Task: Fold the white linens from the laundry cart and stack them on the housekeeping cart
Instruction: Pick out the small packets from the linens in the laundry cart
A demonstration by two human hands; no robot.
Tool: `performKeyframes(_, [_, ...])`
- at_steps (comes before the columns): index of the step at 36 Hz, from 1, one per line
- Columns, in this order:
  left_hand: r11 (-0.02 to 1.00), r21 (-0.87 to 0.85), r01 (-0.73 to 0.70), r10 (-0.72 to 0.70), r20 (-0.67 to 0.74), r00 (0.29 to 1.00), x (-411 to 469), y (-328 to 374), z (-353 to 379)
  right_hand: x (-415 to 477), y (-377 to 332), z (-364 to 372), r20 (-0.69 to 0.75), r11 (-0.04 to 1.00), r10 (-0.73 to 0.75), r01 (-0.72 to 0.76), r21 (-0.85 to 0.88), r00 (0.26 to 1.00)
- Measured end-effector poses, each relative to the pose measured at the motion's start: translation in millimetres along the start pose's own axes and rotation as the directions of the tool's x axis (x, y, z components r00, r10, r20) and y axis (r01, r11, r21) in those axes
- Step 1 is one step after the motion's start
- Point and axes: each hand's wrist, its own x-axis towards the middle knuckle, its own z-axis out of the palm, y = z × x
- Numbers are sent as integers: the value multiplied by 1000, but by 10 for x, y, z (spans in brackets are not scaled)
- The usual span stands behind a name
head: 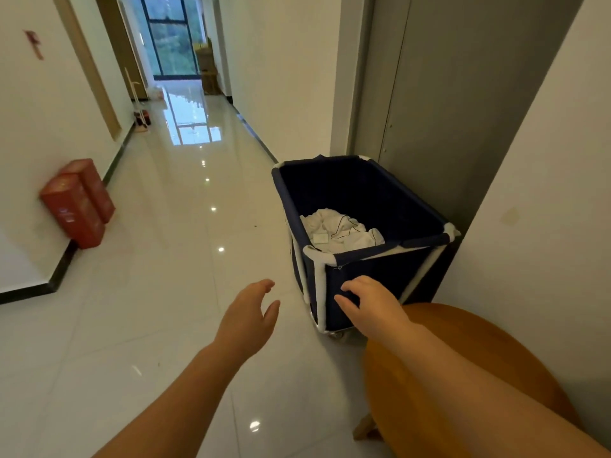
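Observation:
A dark blue fabric laundry cart [393, 279] with a white tube frame stands against the grey door on the right. White linens [340, 230] lie crumpled at its bottom. My left hand [249, 314] is stretched forward over the floor, left of the cart's near corner, fingers relaxed and holding nothing. My right hand [370, 300] reaches in front of the cart's near side, below the rim, fingers loosely spread and empty. No housekeeping cart is in view.
A round wooden table [496, 342] sits under my right arm at the lower right. Two red boxes [77, 201] stand by the left wall. The glossy tiled corridor [185, 226] runs ahead to a window, with stacked boxes [208, 71] at the far end.

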Motion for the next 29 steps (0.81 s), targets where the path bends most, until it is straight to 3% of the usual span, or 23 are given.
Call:
performKeyframes(6, [999,-27,-45,45,12,999,1020,-541,-18,1070,-79,273,-53,998,13,-16,-60,999])
performKeyframes(16, [991,12,-132,129,142,981,2581,-1344,-350,2403,-451,542,-90,982,188,-188,3,978])
performKeyframes(29, [963,-12,-270,263,270,926,4035,-1388,79,3467,75,652,-149,946,323,-315,74,935])
